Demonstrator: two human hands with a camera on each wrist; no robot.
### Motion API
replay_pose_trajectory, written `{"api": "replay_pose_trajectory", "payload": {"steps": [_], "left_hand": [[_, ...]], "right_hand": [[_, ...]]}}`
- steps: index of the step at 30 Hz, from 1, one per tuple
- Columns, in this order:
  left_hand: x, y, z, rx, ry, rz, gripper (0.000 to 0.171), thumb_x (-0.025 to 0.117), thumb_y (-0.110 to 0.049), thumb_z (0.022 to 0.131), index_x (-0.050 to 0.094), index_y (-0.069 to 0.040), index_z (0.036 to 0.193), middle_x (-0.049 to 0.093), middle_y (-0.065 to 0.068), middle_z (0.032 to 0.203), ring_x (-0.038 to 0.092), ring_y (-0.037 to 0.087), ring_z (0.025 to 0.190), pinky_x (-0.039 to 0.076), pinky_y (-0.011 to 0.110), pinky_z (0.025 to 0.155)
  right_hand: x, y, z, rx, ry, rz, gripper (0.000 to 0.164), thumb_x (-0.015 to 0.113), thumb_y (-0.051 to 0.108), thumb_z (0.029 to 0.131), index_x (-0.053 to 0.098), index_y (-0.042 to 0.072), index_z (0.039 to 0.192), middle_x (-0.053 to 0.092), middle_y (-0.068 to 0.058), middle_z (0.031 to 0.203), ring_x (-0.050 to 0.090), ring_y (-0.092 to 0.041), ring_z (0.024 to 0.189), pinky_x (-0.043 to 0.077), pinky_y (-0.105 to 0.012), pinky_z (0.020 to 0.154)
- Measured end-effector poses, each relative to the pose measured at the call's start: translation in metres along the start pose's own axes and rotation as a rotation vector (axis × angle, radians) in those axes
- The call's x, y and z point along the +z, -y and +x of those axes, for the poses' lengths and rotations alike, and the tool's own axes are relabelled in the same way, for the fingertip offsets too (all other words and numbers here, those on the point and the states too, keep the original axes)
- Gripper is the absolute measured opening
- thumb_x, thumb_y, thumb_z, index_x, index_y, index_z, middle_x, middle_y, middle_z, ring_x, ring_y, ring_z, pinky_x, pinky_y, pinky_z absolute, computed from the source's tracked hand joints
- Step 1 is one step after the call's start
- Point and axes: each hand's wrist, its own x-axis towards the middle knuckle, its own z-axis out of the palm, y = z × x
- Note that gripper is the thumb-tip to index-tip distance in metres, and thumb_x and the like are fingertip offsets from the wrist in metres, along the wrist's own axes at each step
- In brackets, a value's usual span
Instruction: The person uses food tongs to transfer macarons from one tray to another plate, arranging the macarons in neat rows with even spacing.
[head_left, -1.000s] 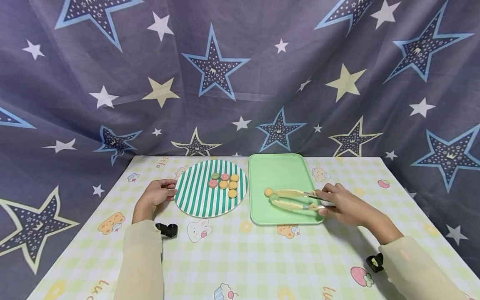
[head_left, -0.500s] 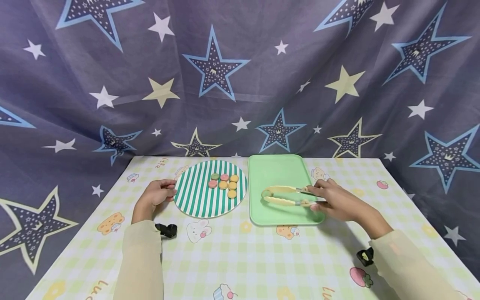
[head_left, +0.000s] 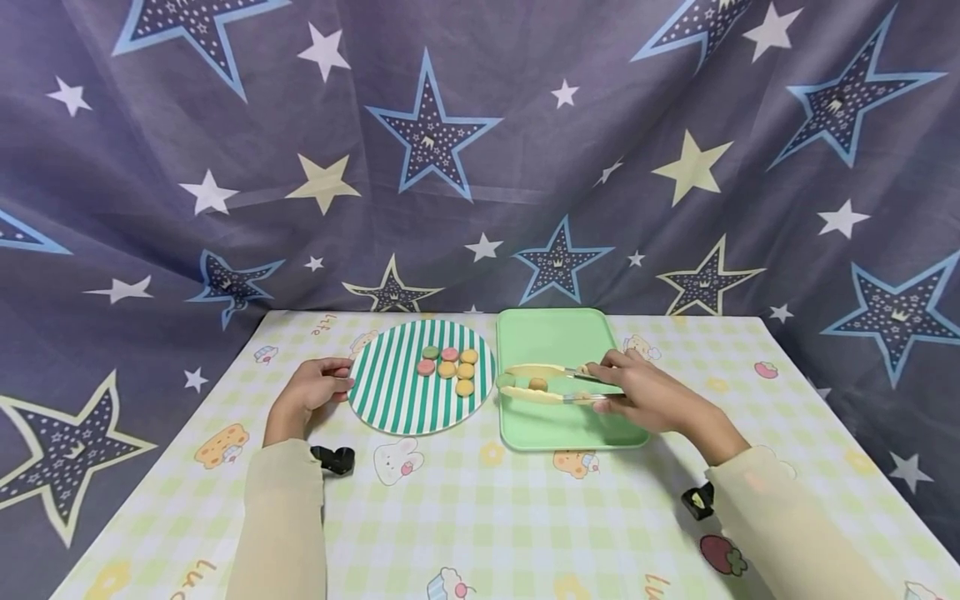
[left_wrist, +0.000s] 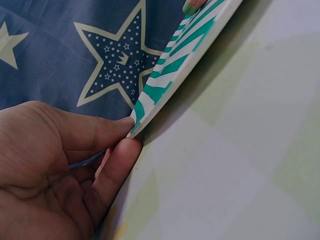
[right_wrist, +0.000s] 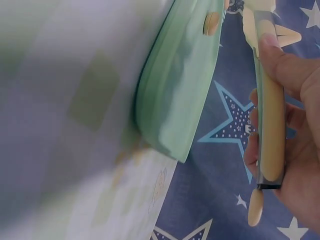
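My left hand (head_left: 311,392) pinches the rim of a green-and-white striped plate (head_left: 386,383) between thumb and fingers, as the left wrist view shows at the plate edge (left_wrist: 150,105). Pink, yellow and green macarons (head_left: 447,369) lie toward the plate's right side. My right hand (head_left: 656,396) grips cream-tipped kitchen tongs (head_left: 536,371) with metal arms. Between the tong tips sits a green macaron (head_left: 506,381), above the left rim of a light green tray (head_left: 573,429). A yellow macaron (head_left: 537,384) rests on the tray, seen between the tong arms.
Plate and tray stand side by side on a table with a checked, cartoon-printed cloth (head_left: 450,517). Behind the table's far edge hangs a dark curtain (head_left: 480,225) with stars.
My right hand and the tongs have moved left across the tray, carrying the green macaron toward the plate. The yellow macaron stays on the tray. My left hand has hardly moved.
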Motion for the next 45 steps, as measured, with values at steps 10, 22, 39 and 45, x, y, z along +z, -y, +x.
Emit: {"api": "replay_pose_trajectory", "payload": {"steps": [10,22,39,45], "left_hand": [[0.001,-0.001,0.0,0.0,-0.005,0.002,0.05,0.061,-0.003,0.102,0.048,0.002,0.15,0.052,0.022,0.137,0.064,0.014,0.088,0.061,0.025,0.075],[0.002,-0.001,0.0,-0.001,-0.002,-0.003,0.05,0.061,-0.003,0.102,0.047,0.003,0.15,0.052,0.022,0.135,0.064,0.016,0.089,0.061,0.026,0.075],[0.002,0.0,0.002,-0.008,-0.021,-0.012,0.05,0.062,-0.001,0.101,0.049,0.002,0.149,0.054,0.02,0.132,0.063,0.013,0.087,0.061,0.024,0.073],[0.002,0.001,0.001,0.006,-0.008,-0.008,0.051,0.062,-0.002,0.101,0.048,0.003,0.149,0.054,0.02,0.13,0.063,0.014,0.086,0.061,0.025,0.073]], "right_hand": [[0.007,0.014,0.023,-0.019,0.013,0.001,0.061,0.074,0.029,0.096,0.055,0.0,0.147,0.06,-0.005,0.116,0.039,-0.015,0.085,0.036,-0.031,0.073],[0.016,0.026,0.05,-0.046,0.025,0.031,0.059,0.073,0.027,0.097,0.055,0.001,0.146,0.061,-0.009,0.115,0.037,-0.018,0.083,0.034,-0.034,0.076],[0.029,0.041,0.079,-0.063,0.076,0.033,0.058,0.071,0.029,0.099,0.054,0.003,0.148,0.06,-0.011,0.112,0.036,-0.02,0.083,0.033,-0.034,0.073],[0.035,0.04,0.084,-0.05,0.087,0.013,0.059,0.071,0.03,0.099,0.054,0.003,0.148,0.06,-0.01,0.113,0.037,-0.02,0.083,0.033,-0.034,0.073]]}}
